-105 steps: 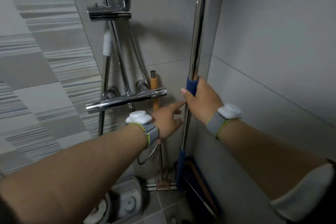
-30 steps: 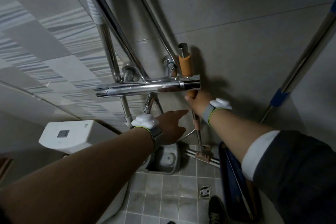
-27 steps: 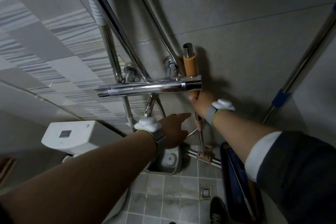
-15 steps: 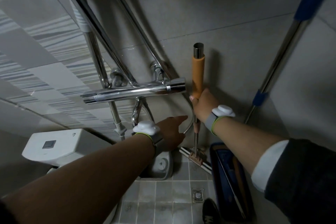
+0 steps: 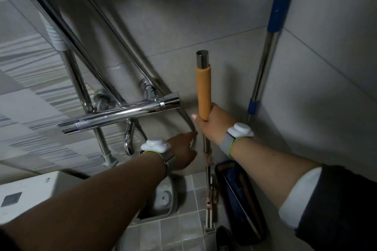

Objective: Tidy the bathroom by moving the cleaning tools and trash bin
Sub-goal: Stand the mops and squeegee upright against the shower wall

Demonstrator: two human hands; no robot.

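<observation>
My right hand (image 5: 211, 123) grips the orange-sleeved handle (image 5: 203, 89) of a short metal-shafted floor tool. The tool stands upright to the right of the shower mixer, and its head (image 5: 210, 213) is down by the floor drain. My left hand (image 5: 183, 152) reaches forward just left of the shaft with fingers extended, holding nothing. A long mop with a steel pole and blue grips (image 5: 265, 63) leans in the wall corner. Its dark blue flat head (image 5: 238, 195) rests on the floor at the right. A grey bin with a white inner part (image 5: 165, 199) sits on the floor below my left wrist.
The chrome shower mixer bar (image 5: 120, 115) and slanting riser pipes (image 5: 85, 43) jut from the wall left of the tool. The shower hose loops near my left fingers. A white toilet cistern (image 5: 28, 191) is at lower left. A dark shoe (image 5: 224, 238) stands by the floor drain.
My right hand let go of the blue mop pole and took the orange-handled tool. It has lifted the tool and moved it right, out from behind the mixer bar. My left hand stayed open.
</observation>
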